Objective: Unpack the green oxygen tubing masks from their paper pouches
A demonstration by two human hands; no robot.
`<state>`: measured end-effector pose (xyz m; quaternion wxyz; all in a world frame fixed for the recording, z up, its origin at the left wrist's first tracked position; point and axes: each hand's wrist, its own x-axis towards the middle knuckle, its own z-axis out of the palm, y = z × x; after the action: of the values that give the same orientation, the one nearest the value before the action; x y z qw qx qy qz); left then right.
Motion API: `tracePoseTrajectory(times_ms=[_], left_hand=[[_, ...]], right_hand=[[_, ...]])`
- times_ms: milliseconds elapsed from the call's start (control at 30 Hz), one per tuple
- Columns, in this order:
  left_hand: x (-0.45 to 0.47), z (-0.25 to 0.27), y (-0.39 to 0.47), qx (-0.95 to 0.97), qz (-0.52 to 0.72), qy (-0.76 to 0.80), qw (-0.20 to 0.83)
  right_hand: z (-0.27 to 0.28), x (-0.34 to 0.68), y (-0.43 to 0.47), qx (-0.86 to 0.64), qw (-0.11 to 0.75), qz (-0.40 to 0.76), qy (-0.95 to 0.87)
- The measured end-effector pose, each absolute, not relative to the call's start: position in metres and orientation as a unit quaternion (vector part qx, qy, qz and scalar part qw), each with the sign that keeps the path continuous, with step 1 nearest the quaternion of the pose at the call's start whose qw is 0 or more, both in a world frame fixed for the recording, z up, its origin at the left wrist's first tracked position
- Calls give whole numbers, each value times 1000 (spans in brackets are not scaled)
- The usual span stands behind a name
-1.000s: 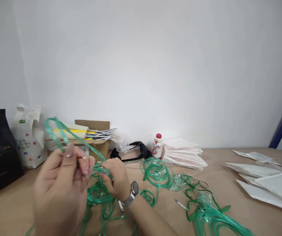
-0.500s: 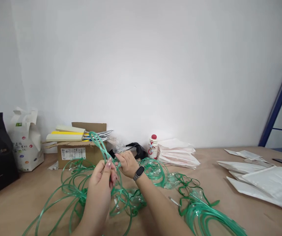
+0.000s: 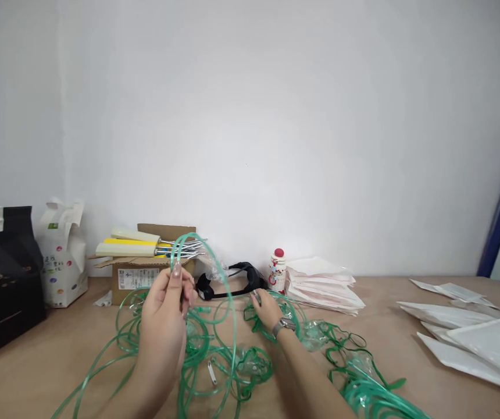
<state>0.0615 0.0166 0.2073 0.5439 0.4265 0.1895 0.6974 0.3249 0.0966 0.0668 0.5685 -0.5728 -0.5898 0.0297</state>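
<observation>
My left hand (image 3: pixel 169 308) is closed around a few strands of green clear plastic tubing (image 3: pixel 189 237), which loop up above the fingers and fall back to the table. Loose tubing is spread beneath and to the left of it. Over a second coil of green tubing (image 3: pixel 293 317), further back, my right hand (image 3: pixel 268 308) reaches out with its fingers extended, some partly hidden. Clear plastic masks with green straps (image 3: pixel 252 364) lie between my forearms. A small white metal-like strip (image 3: pixel 212 372) rests among the tubes.
A cardboard box (image 3: pixel 121 267) with yellow and cream-handled tools stands at the back left, beside white and black bags (image 3: pixel 10 279). Behind the hands are a black headset (image 3: pixel 206 288), a red-capped bottle (image 3: pixel 278 270) and stacked packets (image 3: pixel 320 285). White pouches (image 3: pixel 472 343) lie right; more tubing (image 3: pixel 376 396) lies front right.
My right hand has left the strands beside my left hand and moved right to the other coil. My left hand keeps hold of the tubing. The view has shifted slightly left.
</observation>
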Motion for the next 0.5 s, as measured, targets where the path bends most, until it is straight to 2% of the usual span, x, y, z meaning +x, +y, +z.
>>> tracePoseTrajectory(times_ms=[133, 300, 400, 500], left_hand=[[56, 228, 29, 399, 735, 143, 529], [39, 234, 43, 370, 753, 116, 531], [38, 231, 51, 420, 702, 159, 553], [47, 226, 54, 534, 604, 227, 547]], right_hand=[[117, 305, 103, -537, 634, 179, -526], [198, 279, 74, -422, 717, 321, -452], [219, 258, 46, -356, 730, 392, -431], [223, 236, 28, -302, 706, 495, -407]])
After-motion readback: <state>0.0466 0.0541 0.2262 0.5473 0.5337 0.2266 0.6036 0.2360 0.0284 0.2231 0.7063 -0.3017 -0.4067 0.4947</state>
